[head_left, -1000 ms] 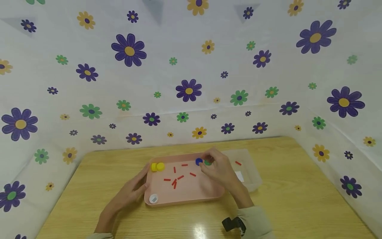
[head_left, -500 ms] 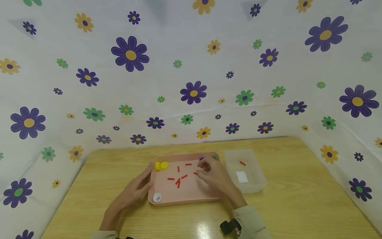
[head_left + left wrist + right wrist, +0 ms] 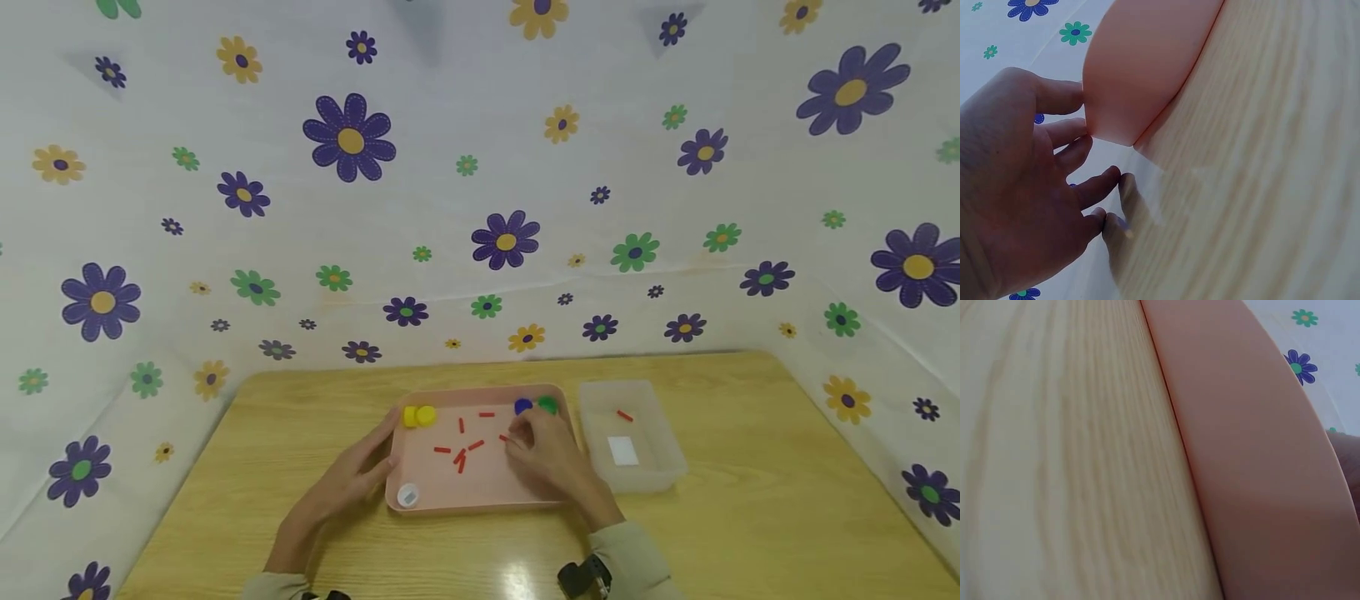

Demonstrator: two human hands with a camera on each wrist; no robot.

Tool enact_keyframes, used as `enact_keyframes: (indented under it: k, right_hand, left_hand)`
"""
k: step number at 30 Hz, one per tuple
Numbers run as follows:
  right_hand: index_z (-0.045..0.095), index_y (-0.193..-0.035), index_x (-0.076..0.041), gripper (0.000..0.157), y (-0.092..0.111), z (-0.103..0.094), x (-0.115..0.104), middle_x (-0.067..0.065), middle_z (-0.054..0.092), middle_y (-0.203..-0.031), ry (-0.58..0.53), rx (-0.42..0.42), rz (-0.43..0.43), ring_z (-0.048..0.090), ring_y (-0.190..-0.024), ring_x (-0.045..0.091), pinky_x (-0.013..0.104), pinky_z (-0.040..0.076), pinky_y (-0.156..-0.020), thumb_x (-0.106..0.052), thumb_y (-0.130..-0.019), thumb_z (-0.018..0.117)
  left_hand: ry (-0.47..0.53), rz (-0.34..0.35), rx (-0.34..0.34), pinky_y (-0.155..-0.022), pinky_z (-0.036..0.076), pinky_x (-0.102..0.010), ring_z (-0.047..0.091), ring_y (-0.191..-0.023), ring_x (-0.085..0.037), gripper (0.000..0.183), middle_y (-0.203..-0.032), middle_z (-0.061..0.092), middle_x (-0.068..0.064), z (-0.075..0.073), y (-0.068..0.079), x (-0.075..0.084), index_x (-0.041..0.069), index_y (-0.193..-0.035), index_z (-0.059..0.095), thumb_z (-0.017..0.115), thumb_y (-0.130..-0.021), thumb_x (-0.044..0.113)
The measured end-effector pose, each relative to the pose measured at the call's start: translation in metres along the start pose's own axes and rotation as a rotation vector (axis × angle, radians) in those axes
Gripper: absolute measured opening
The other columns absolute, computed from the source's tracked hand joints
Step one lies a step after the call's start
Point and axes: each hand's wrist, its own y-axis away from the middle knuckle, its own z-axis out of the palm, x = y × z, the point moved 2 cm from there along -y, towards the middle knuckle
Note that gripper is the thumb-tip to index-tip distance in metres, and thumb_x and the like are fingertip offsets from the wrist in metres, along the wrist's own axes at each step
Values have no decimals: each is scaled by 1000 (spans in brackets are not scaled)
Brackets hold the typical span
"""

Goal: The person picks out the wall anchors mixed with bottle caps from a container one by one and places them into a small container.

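My left hand rests against the left end of a pink tray, fingers extended. In the left wrist view that hand has fingertips touching the tray's outer wall. My right hand is over the tray's right part, with bent thumb and forefinger at a small red stick. The stick's right end is hidden, and whether it is pinched is unclear. Behind those fingers lie a blue cap and a green cap. The right wrist view shows mostly tray wall, with a sliver of hand.
Several red sticks lie scattered in the tray. Yellow caps sit in its far left corner, a white round piece in the near left one. Right of it stands a translucent bin holding a red stick and a white square.
My right hand has come from the blue and green caps toward me, down to the red stick at the tray's right. The left hand stays at the tray's end; the head view has shifted.
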Motion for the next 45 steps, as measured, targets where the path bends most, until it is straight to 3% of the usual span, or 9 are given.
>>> enact_keyframes:
  k: [6, 13, 15, 22, 28, 32, 36, 41, 45]
  right_hand:
    - [68, -94, -6, 14, 1, 3, 3, 0, 59, -84, 16, -29, 17, 52, -78, 13, 26, 49, -68, -5, -85, 79]
    - [69, -91, -8, 10, 0, 8, 5, -2, 55, -83, 45, -80, 13, 50, -78, 13, 25, 48, -66, -5, -87, 78]
    - [69, -89, -9, 9, 0, 9, 5, -2, 55, -83, 55, -90, 12, 50, -78, 13, 25, 48, -66, -5, -88, 77]
    - [67, -89, -11, 9, 3, 7, 6, -3, 54, -85, 47, -115, 62, 51, -77, 13, 24, 49, -65, -7, -91, 75]
    - [68, -86, -11, 10, 3, 4, 5, -5, 55, -82, 63, -77, 7, 51, -76, 11, 24, 49, -65, -5, -87, 77]
    - [69, -84, -13, 12, 2, 0, 3, -8, 58, -80, 76, -22, -48, 52, -78, 9, 27, 51, -74, -6, -84, 78]
    - [70, -85, -12, 12, 4, -12, -3, -6, 61, -83, -22, 18, -41, 54, -80, 11, 26, 53, -74, -3, -84, 78]
    - [70, -93, -9, 12, 7, -36, -15, -1, 62, -94, -149, 36, -44, 58, -83, 16, 26, 56, -74, -1, -87, 76]
    - [70, -90, -9, 10, 7, -58, -19, -1, 64, -89, -170, 73, -80, 59, -81, 18, 27, 56, -73, -1, -87, 75]
  left_hand:
    - [-5, -21, 3, -120, 11, -20, 16, -156, -31, 68, -171, 16, -5, 3, 0, 1, 13, -165, 18, 54, -108, 21]
    - [-16, -20, 11, -123, 15, -48, 16, -156, -32, 67, -171, 15, -5, 4, 1, 3, 13, -165, 18, 53, -108, 20]
    - [-21, -19, 16, -122, 15, -49, 16, -156, -32, 67, -171, 16, -5, 4, 2, 2, 14, -165, 19, 53, -108, 20]
    - [-27, -11, 16, -122, 15, -46, 17, -155, -32, 67, -171, 16, -4, 6, 1, 1, 14, -165, 19, 54, -108, 22]
    - [-24, -20, 14, -122, 16, -46, 17, -155, -33, 67, -171, 15, -5, 6, 1, 1, 14, -165, 19, 53, -108, 23]
    - [-20, -25, 20, -122, 17, -50, 18, -155, -33, 67, -171, 16, -5, 5, 2, 1, 14, -165, 19, 53, -109, 23]
    - [-10, -23, 20, -122, 17, -51, 18, -155, -34, 66, -171, 16, -5, 5, 3, 1, 14, -165, 19, 53, -109, 23]
    - [-12, -19, 15, -122, 16, -40, 18, -155, -34, 66, -171, 16, -5, 6, 3, 0, 14, -165, 19, 52, -109, 24]
    - [-16, -16, 8, -120, 14, -25, 17, -155, -35, 67, -171, 15, -6, 6, 1, -1, 14, -166, 18, 52, -109, 24]
